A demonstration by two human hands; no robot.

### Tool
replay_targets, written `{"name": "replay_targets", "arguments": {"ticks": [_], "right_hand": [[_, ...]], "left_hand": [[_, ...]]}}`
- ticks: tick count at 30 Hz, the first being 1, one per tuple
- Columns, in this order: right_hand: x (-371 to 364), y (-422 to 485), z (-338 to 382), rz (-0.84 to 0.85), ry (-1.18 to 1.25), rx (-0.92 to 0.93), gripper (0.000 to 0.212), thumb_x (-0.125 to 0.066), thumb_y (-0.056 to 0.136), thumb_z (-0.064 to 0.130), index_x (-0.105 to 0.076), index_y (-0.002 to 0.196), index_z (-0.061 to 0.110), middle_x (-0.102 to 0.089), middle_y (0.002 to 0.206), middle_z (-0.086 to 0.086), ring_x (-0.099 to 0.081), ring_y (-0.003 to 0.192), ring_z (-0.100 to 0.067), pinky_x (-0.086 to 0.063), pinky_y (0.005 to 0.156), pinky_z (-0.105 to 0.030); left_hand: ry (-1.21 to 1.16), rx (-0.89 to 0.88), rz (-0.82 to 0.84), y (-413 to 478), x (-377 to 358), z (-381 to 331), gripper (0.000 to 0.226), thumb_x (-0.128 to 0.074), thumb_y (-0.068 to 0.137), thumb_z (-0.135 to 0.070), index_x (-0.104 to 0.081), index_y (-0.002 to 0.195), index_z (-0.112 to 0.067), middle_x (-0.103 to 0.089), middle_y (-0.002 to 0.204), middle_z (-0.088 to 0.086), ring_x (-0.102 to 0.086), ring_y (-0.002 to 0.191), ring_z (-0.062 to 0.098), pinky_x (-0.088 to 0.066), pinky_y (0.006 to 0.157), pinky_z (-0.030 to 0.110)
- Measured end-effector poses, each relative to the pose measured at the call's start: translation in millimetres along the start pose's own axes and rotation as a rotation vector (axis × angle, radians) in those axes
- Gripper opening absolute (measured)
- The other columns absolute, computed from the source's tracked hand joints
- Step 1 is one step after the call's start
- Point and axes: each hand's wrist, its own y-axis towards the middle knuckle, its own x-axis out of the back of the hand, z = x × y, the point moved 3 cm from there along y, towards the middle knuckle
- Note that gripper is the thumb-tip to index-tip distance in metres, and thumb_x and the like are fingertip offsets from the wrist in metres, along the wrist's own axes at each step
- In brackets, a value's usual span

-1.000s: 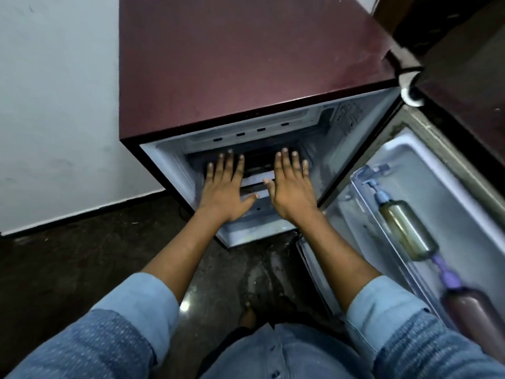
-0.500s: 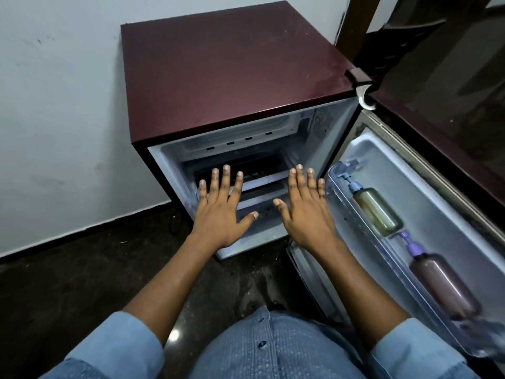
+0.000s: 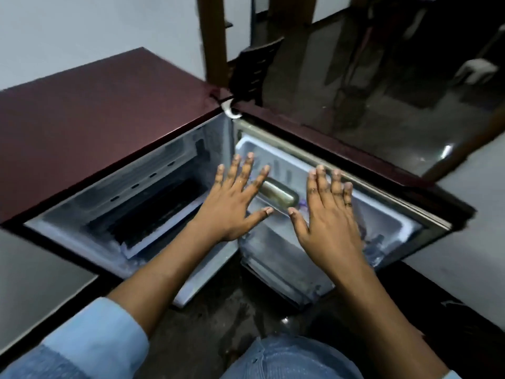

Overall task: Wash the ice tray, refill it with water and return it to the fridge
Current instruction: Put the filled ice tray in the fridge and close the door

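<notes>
A small maroon fridge stands open below me, its white freezer compartment dark inside. No ice tray shows clearly in it. My left hand hovers with fingers spread and straight in front of the fridge's right edge, holding nothing. My right hand is also flat and empty, held over the inside of the open door. Neither hand touches the fridge.
The door shelf holds an olive-coloured bottle between my hands. The door's glossy maroon outer face swings out to the right. A white wall stands behind, wooden posts beyond, and dark wet floor lies under me.
Both hands have pulled back out of the freezer compartment and shifted right toward the open door. My view has swung right and up, so the fridge now sits at the left.
</notes>
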Motion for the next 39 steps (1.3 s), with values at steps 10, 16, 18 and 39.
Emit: {"name": "replay_targets", "arguments": {"ticks": [10, 16, 18, 39], "right_hand": [[64.4, -27.4, -107.1, -0.138, -0.077, -0.276, 0.083, -0.044, 0.103, 0.053, -0.015, 0.164, 0.004, -0.011, 0.172, -0.016, 0.001, 0.160, -0.033, 0.000, 0.129, -0.050], [59.0, -26.1, -144.4, 0.057, -0.089, -0.302, 0.077, -0.027, 0.107, 0.055, -0.011, 0.165, 0.007, -0.010, 0.173, -0.012, -0.005, 0.160, -0.029, 0.000, 0.130, -0.046], [59.3, -30.0, -146.0, 0.067, -0.082, -0.266, 0.076, -0.026, 0.107, 0.054, -0.010, 0.165, 0.008, -0.009, 0.173, -0.011, -0.007, 0.160, -0.027, 0.000, 0.129, -0.043], [80.0, -121.8, -81.6, 0.038, -0.044, 0.354, 0.065, -0.030, 0.108, 0.049, -0.044, 0.154, 0.005, -0.044, 0.159, -0.013, -0.043, 0.147, -0.024, -0.027, 0.124, -0.035]], "left_hand": [[0.101, -0.398, -0.122, 96.9, 43.4, -128.9, 0.094, -0.028, 0.099, -0.079, 0.005, 0.168, -0.024, 0.015, 0.175, 0.005, 0.018, 0.161, 0.024, 0.003, 0.130, 0.053], [0.069, -0.373, 0.031, 114.2, 34.6, -157.1, 0.095, -0.024, 0.097, -0.081, -0.005, 0.169, -0.022, 0.006, 0.176, 0.003, 0.008, 0.162, 0.022, 0.001, 0.131, 0.048], [0.022, -0.353, 0.043, 112.0, 31.6, -157.6, 0.096, -0.028, 0.097, -0.080, -0.007, 0.169, -0.021, 0.001, 0.176, 0.002, 0.004, 0.162, 0.021, 0.000, 0.132, 0.045], [-0.156, -0.103, 0.167, 2.1, 65.8, -125.2, 0.085, -0.016, 0.097, -0.076, -0.017, 0.167, -0.027, -0.005, 0.174, -0.006, 0.003, 0.161, 0.010, 0.005, 0.131, 0.048]]}}
